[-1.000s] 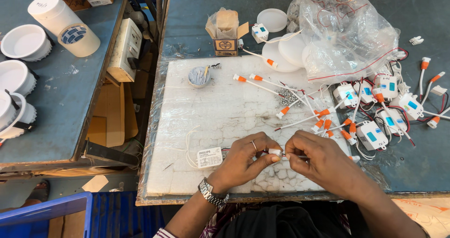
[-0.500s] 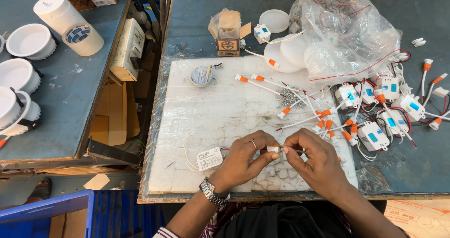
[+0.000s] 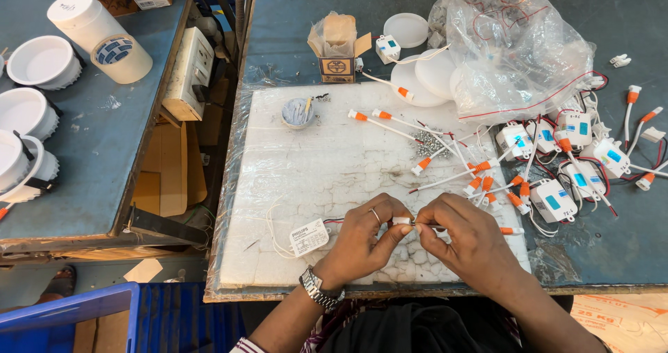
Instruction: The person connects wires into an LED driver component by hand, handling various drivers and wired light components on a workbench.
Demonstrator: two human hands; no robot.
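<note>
At the near edge of the white foam mat (image 3: 313, 179), your two hands meet over one small white connector (image 3: 401, 221).

Your left hand (image 3: 362, 238) pinches the connector between thumb and forefinger; your right hand (image 3: 466, 238) has its fingertips closed on the thin wire running out of it. One white driver box (image 3: 308, 237) lies just left of your left hand, wired toward it. Farther right sit about six more driver boxes (image 3: 553, 201) among orange-tipped leads (image 3: 480, 182). One grey dish (image 3: 298, 112) and one clear plastic bag (image 3: 515, 43) rest beyond.
</note>
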